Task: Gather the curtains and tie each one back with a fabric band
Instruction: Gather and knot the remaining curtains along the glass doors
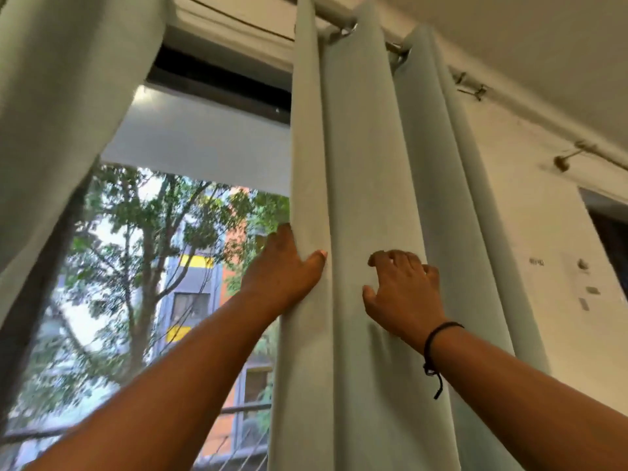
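Both forearms up: left hand (285, 266) grips the right curtain (356, 198) edge, right hand (404, 290) claws a fold, bunching it.

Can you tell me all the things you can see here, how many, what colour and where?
right curtain: one, pale green, hanging in folds, centre
left curtain: one, pale green, upper left
curtain rod: one, white, top
window: one, between the curtains
trees: green, outside
wall: cream, right
wristband: one, black, right wrist
left hand: grips the right curtain's edge
right hand: fingers bent, on the folds
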